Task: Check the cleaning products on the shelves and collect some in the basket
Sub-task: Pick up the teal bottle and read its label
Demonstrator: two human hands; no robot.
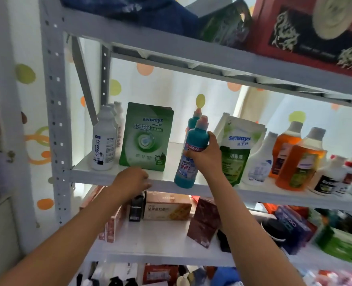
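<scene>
From the head view, the right hand (pixel 205 156) is wrapped around the middle of a teal plastic bottle with a pink cap and a red price band (pixel 191 153), thumb on its left side and fingers curled behind it. The bottle stands tilted slightly, its base at the front edge of the white metal shelf board (pixel 92 174). Just behind it, above the hand, a second teal bottle with a pink cap (pixel 194 120) stands upright.

The left hand (pixel 132 181) rests at the front lip of the same shelf, fingers curled downward over the edge; whether it holds anything cannot be told.

Directly above the left hand stands a green "seaways" stand-up pouch (pixel 148 137), and to the left of that a white "Oil enemy" bottle (pixel 104 141). Right of the right hand leans a white and green "seaways" refill pouch (pixel 240 149), then a white spray-type bottle (pixel 260 159) and orange liquid bottles with grey caps (pixel 299 162). Below both hands, on the lower shelf, lies a beige cardboard box (pixel 167 207).
</scene>
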